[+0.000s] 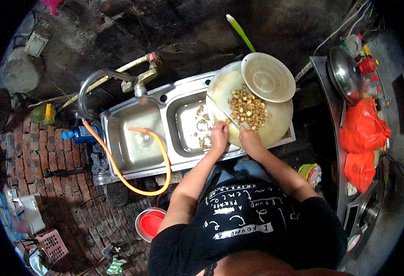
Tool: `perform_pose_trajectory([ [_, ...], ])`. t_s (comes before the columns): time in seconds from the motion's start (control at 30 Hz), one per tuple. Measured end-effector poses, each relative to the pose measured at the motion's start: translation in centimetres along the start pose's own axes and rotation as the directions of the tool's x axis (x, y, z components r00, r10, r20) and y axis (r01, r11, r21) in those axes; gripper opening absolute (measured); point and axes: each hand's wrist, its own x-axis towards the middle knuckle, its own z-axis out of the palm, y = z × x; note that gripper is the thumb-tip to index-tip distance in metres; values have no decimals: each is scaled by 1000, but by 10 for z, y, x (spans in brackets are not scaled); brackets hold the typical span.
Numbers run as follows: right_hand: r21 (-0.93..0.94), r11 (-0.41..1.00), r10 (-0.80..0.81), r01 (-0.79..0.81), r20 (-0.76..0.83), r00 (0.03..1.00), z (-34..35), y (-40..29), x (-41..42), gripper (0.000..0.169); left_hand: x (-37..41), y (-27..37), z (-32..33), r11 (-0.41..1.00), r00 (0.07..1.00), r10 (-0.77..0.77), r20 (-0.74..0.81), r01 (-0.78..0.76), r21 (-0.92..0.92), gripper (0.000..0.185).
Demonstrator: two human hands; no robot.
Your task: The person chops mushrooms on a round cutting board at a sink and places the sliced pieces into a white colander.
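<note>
My right hand (pixel 251 140) grips a kitchen knife (pixel 221 109) by its handle. The blade slants up and left across a large round cutting board (pixel 281 120). My left hand (pixel 219 136) is at the board's left edge, close to the blade, with its fingertips closed on a small brown food piece (pixel 227 121). Beyond the knife lies a heap of chopped brown pieces with pale cut faces (pixel 248 107), perhaps ginger or a similar root. A cream plastic colander (pixel 267 77) rests on the far right part of the board.
The board lies over the right end of a steel double sink (pixel 165 127); scraps (pixel 203 141) lie in the right basin. An orange hose (pixel 167 162) loops from the faucet (pixel 84 89) into the left basin. Right stands a counter with red plastic bags (pixel 362 131) and a wok lid (pixel 343 74).
</note>
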Motion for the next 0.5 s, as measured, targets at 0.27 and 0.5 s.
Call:
perform_pose_trajectory([
  [0.27,14,1000,-22,21,40,999,-34,-21,6,15,3,-5,-22,997,994,-68,-87,71,38,10],
  [0.5,-30,997,-73,74,38,997,-3,2,-1,22,-2,-117,-86,873,910,-389,-140,413,260,19],
])
